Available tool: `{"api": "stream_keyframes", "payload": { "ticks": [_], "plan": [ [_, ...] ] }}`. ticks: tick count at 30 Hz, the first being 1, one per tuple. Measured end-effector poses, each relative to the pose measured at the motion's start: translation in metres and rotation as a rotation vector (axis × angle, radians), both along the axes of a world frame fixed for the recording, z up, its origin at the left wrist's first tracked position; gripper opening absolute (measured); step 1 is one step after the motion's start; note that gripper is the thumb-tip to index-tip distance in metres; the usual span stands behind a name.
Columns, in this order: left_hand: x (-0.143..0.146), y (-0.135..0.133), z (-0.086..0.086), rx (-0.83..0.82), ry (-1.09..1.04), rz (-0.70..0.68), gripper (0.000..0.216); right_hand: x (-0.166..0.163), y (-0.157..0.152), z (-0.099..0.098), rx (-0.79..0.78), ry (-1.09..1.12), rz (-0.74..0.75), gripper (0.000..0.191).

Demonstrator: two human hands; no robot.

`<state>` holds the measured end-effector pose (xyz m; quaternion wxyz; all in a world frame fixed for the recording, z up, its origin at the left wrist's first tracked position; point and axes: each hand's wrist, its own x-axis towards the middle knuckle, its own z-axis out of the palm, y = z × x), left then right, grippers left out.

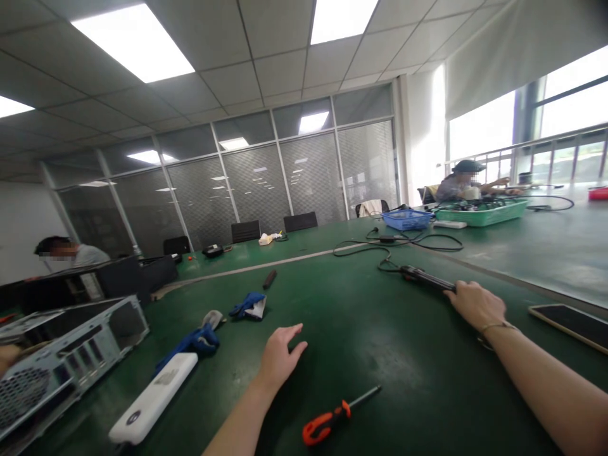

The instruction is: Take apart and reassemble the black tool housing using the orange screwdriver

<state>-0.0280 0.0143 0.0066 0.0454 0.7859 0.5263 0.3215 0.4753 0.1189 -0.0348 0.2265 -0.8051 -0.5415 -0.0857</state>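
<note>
Our right hand [475, 304] has its fingers curled over the near end of a slim black corded tool [424, 277]. The tool lies on the green tabletop [380, 329] toward its right edge, and its cable [394, 244] loops away. Our left hand [280, 354] is spread open near the middle and holds nothing. An orange-handled screwdriver [338, 415] lies just beside it, toward the near edge. A white device [152, 398] to the left bears a mark too small to read. Blue gloves [199, 339], a computer case [61, 361] and a phone [570, 324] lie around.
</note>
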Motion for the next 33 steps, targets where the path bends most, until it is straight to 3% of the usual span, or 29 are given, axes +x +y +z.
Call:
{"api": "stream_keyframes", "payload": {
  "ticks": [3,7,25,28,33],
  "plan": [
    [0.001,0.001,0.000,-0.011,0.025,0.002,0.032,0.027,0.004,-0.002,-0.015,0.022,-0.157,0.045],
    [0.002,0.003,-0.001,-0.022,0.050,-0.009,0.027,0.044,0.006,-0.004,-0.028,0.012,-0.215,0.045],
    [-0.001,0.005,0.001,-0.024,0.052,-0.022,0.022,0.044,0.001,0.001,0.146,-0.060,-0.289,0.049],
    [0.000,0.003,0.003,-0.030,0.060,-0.012,0.022,0.040,0.000,0.001,0.148,-0.062,-0.240,0.051],
    [0.001,0.000,0.007,-0.052,0.054,-0.002,0.024,0.019,0.005,-0.001,0.135,-0.119,-0.038,0.052]
  ]
}}
